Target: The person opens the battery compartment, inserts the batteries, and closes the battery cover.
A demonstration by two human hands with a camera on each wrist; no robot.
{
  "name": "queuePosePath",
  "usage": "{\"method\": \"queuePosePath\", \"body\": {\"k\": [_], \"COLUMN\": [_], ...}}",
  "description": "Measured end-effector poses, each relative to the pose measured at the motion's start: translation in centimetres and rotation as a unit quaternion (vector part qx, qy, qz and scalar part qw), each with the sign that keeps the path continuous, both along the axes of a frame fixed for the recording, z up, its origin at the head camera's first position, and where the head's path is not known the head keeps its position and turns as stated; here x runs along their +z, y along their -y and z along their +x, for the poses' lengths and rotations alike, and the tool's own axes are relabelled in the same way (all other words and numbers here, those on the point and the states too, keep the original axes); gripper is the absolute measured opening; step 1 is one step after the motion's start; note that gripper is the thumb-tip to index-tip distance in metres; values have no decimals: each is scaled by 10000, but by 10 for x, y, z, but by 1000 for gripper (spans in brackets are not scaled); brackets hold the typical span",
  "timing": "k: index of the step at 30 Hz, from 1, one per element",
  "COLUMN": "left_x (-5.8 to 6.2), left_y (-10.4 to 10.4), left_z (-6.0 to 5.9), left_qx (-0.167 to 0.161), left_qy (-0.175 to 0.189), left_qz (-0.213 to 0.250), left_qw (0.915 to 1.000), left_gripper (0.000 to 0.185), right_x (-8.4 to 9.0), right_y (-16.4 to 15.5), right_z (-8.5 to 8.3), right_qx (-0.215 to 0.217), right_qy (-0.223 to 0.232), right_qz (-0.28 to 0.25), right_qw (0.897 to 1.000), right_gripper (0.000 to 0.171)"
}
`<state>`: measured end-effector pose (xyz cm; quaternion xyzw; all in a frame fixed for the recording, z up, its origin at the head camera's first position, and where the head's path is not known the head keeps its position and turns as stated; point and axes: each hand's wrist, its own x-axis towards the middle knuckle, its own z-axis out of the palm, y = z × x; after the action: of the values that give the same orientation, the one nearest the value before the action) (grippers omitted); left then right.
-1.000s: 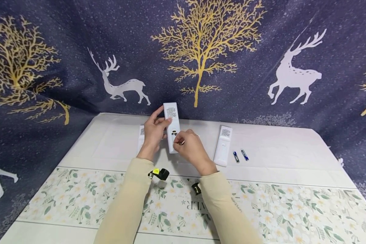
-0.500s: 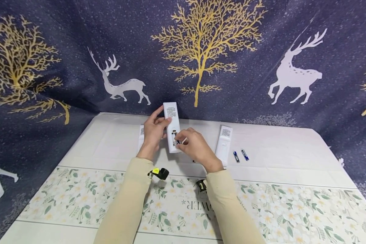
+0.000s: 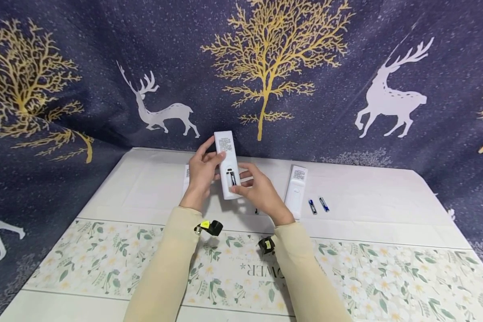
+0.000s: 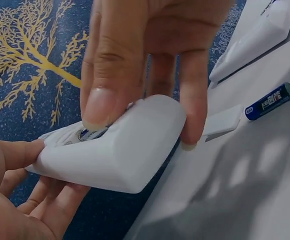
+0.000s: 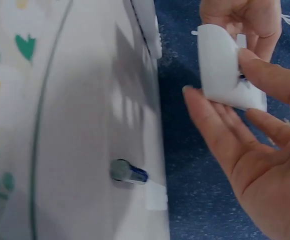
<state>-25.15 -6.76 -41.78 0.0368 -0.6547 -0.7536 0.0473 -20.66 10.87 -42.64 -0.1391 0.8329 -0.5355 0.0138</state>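
A white remote control (image 3: 224, 156) is held up over the table, its back toward me and its battery compartment uncovered. My left hand (image 3: 201, 176) grips its left edge, thumb across the back. An AAA battery (image 3: 233, 179) shows in the compartment. My right hand (image 3: 259, 190) has its thumb on the battery's lower end, with the fingers spread around the remote's right side and behind it. In the left wrist view, a loose blue battery (image 4: 269, 101) and a white battery cover (image 4: 224, 121) lie on the table below; my right hand mostly hides them in the head view.
On the right lies another white remote (image 3: 295, 192), back up, with two blue batteries (image 3: 318, 205) beside it. Part of a third remote (image 3: 186, 179) shows behind my left hand. A dark patterned cloth (image 3: 241, 80) hangs behind the table.
The right hand's fingers have gone from the compartment opening to the remote's right side, leaving the thumb on the battery. A battery now shows in the compartment. The remote has risen slightly.
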Motion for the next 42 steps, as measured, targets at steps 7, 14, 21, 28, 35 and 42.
{"method": "queuePosePath", "body": {"k": [7,14,21,28,35,42], "left_x": [3,5,6,7,7,8], "left_y": [2,3,2,0,0,-1], "left_z": [1,3,3,3,3,5], "left_qx": [-38,-157,-149,-107,-100,-120], "left_qy": [-87,-119,-166,-209,-218,-256], "left_qz": [135,154,92,55,29,50], "left_qw": [9999,9997,9997,9997,9997,9996], "left_gripper": [58,57,57,58,58,58], "right_x": [-3,-4,-4,-5,-4,-4], "right_y": [-3,-3,-2,-1,-1,-2], "right_z": [-2,-2,-3,-3,-2,-1], "right_qx": [179,131,-16,-86,-153,-167], "right_qy": [-73,-151,-319,-468,-577,-629], "right_qz": [-734,-945,-799,-652,-538,-468], "right_qw": [9971,9953,9963,9967,9968,9968], "right_gripper": [70,71,70,65,65,66]}}
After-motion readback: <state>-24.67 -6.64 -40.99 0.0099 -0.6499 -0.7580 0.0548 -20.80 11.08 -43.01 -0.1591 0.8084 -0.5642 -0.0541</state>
